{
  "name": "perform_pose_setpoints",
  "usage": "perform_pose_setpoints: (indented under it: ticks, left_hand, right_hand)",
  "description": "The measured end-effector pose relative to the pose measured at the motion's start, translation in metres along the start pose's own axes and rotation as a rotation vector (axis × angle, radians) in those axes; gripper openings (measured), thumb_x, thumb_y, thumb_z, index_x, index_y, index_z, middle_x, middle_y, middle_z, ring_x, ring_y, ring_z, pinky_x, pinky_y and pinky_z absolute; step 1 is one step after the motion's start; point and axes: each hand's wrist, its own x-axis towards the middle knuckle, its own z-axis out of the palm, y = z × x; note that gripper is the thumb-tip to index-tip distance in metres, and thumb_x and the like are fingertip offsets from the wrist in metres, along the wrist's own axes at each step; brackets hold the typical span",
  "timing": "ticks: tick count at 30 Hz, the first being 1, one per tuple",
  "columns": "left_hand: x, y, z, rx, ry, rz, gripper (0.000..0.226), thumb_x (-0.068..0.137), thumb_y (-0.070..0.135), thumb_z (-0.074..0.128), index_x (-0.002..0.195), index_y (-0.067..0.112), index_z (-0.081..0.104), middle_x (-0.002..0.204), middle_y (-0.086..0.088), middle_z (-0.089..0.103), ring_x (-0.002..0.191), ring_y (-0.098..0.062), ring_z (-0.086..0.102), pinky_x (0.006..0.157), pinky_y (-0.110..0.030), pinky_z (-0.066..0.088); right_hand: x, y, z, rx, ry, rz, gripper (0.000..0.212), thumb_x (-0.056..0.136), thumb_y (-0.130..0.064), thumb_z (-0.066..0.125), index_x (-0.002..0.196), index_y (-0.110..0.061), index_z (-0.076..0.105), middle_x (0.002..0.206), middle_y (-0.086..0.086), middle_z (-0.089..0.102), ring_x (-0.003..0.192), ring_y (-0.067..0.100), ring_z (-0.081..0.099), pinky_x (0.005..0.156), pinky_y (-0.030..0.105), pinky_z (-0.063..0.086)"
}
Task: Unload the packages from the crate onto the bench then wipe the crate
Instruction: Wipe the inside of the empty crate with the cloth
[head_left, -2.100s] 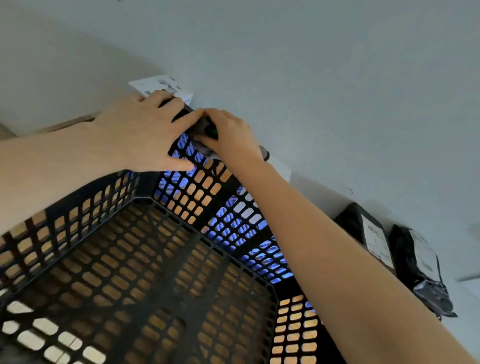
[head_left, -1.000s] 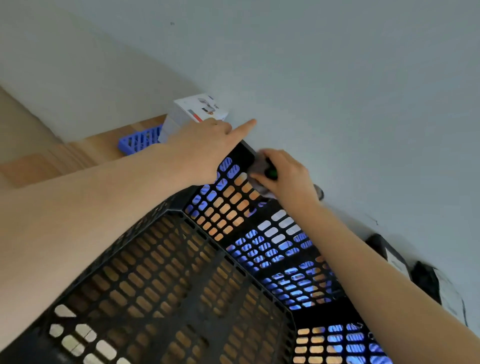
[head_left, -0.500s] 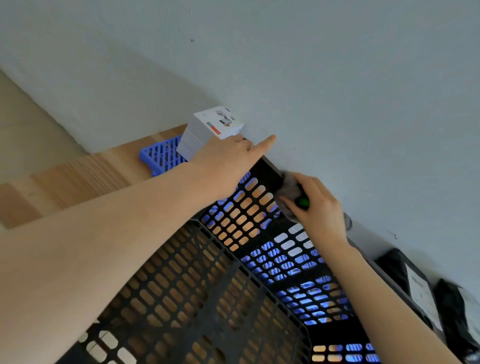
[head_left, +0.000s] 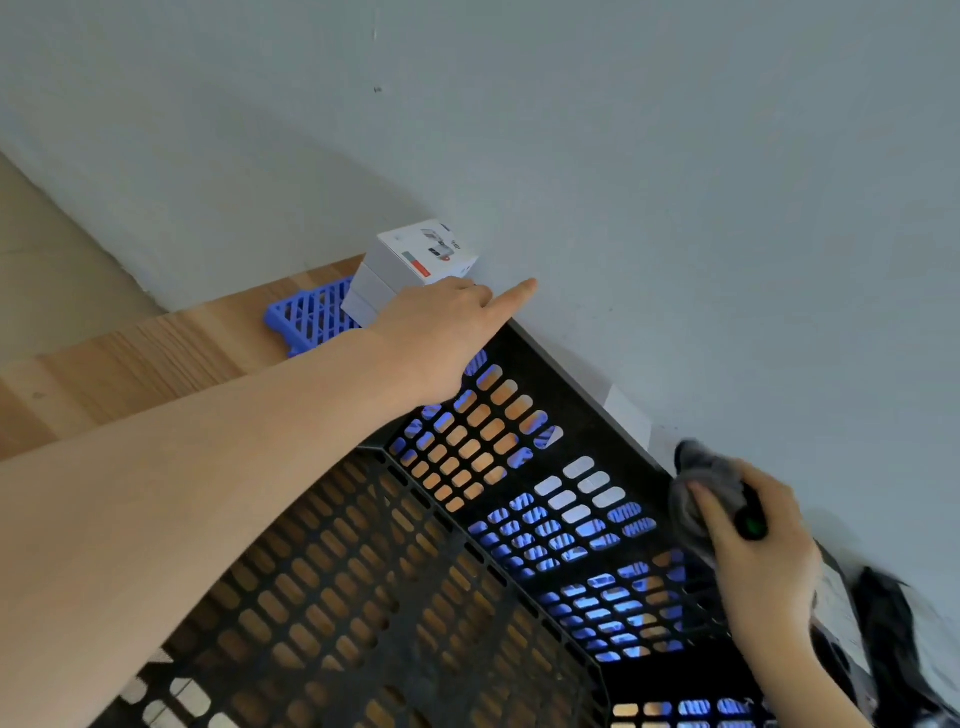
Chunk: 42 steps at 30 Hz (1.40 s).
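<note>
Where the pale grey wall (head_left: 649, 197) runs down to the wooden bench (head_left: 156, 358), the black lattice crate (head_left: 535, 358) stands close against it, its near side cut off by the bottom edge. Wood and something blue show through its slots. The left hand (head_left: 441, 332) sits on the crate's far corner with the index finger straight toward the wall and the other fingers folded over the rim; the thumb is hidden. The right hand (head_left: 753, 561) pinches a crumpled grey cloth (head_left: 701, 488) against the far rim, further right. At the crate's right end, 2 black packages (head_left: 883, 618) lie blurred and half out of view, and the white label (head_left: 844, 608) on 1 cannot be read. Left of the crate a blue slotted basket (head_left: 306, 317) rests on the bench, a white box (head_left: 415, 254) beside it; its printed picture and red mark are too small to read. A small black item with a green dot (head_left: 750, 526) rides on the right hand; I cannot tell what it is.
</note>
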Motion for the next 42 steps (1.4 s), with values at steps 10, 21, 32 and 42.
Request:
perform_pose_setpoints:
  ticks: [10,21,32,42]
  left_hand:
    - [0.0,-0.001,-0.005,-0.001,0.011,-0.001,0.101,0.083,-0.004,0.055,0.155,0.027,-0.008,0.129,-0.009,0.052,0.101,-0.024,0.052,0.067,-0.032,0.037]
    - [-0.002,-0.001,-0.006,0.002,-0.011,0.0,0.104,0.08,-0.001,0.061,0.156,0.025,-0.005,0.126,-0.01,0.052,0.1,-0.027,0.051,0.069,-0.034,0.034]
    - [-0.002,0.0,-0.005,-0.027,-0.015,-0.008,0.105,0.079,-0.002,0.062,0.156,0.024,-0.004,0.122,-0.009,0.054,0.098,-0.026,0.052,0.066,-0.034,0.038]
    - [-0.005,0.001,-0.011,-0.053,-0.058,-0.005,0.106,0.079,-0.006,0.06,0.156,0.026,-0.007,0.114,-0.008,0.053,0.085,-0.019,0.045,0.061,-0.03,0.032]
  right_hand:
    - [0.02,-0.07,0.138,-0.187,0.028,-0.811,0.05,0.075,0.003,0.075,0.122,0.001,0.061,0.127,0.017,0.058,0.119,0.03,0.049,0.1,0.042,0.04]
    - [0.002,-0.054,0.203,-0.421,-0.212,-1.077,0.042,0.08,-0.014,0.077,0.118,0.0,0.066,0.125,0.014,0.063,0.121,0.035,0.056,0.107,0.05,0.031]
    - [0.009,-0.026,0.147,-0.679,-0.305,-1.154,0.048,0.091,-0.004,0.047,0.139,-0.005,0.047,0.146,0.011,0.044,0.136,0.033,0.038,0.113,0.054,0.02]
    - [-0.097,-0.022,0.189,-0.437,-1.048,-0.759,0.064,0.087,-0.013,0.06,0.147,-0.014,0.035,0.156,0.004,0.027,0.136,0.029,0.038,0.113,0.04,0.027]
